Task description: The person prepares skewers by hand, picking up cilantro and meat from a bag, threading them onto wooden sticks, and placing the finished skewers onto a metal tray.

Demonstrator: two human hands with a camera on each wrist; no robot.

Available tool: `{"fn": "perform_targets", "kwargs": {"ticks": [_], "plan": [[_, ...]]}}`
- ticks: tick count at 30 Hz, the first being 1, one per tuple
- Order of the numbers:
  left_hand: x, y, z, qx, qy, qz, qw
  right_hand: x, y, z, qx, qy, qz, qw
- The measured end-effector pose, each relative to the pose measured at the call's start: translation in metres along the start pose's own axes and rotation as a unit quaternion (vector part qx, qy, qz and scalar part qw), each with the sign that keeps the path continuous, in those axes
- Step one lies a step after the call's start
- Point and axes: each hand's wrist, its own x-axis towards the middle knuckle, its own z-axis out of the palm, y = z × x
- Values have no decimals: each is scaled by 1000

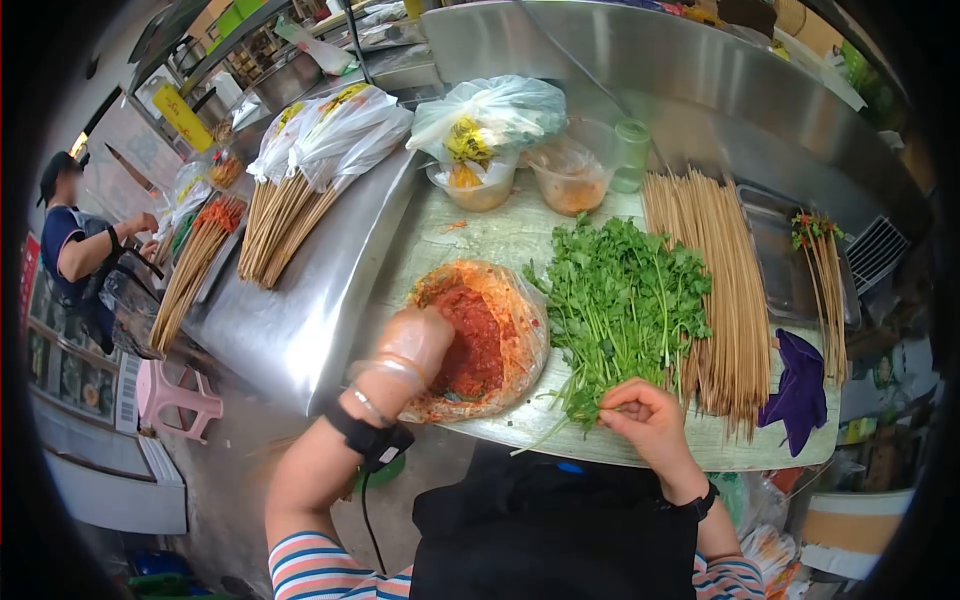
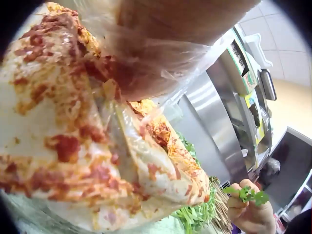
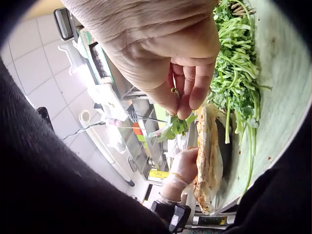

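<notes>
My left hand (image 1: 415,345), in a clear plastic glove, reaches over the near-left rim of a bag-lined bowl (image 1: 535,350) of chunky red sauce (image 1: 470,335). Its fingers are hidden at the sauce, so I cannot tell how they lie. Smears of sauce coat the plastic liner (image 2: 63,146) in the left wrist view. In my right hand (image 1: 645,420), thumb and fingertips pinch a small cilantro sprig (image 3: 178,127), its leaves showing past the fingers. Just beyond that hand lies a big heap of cilantro (image 1: 625,300), right of the bowl.
Wooden skewers (image 1: 705,290) lie beside the cilantro, with a purple cloth (image 1: 797,385) and a metal tray (image 1: 780,250) to their right. Behind are plastic tubs (image 1: 575,175) and bags (image 1: 490,115). Bagged skewers (image 1: 290,225) lie on the left steel counter. Another person (image 1: 85,240) stands far left.
</notes>
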Motion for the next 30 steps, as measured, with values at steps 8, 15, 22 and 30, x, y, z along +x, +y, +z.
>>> {"fn": "perform_targets", "kwargs": {"ticks": [8, 15, 22, 30], "plan": [[-50, -25, 9, -885, -73, -142, 437, 6, 10, -3, 41, 3, 20, 999], [-52, 9, 8, -963, -27, -36, 267, 4, 6, -3, 19, 13, 15, 1000], [-44, 24, 1, -869, 143, -81, 467, 3, -2, 1, -61, 17, 17, 998], [-39, 31, 7, -734, 281, -132, 603, 24, -55, 26, -253, -66, -99, 960]]}}
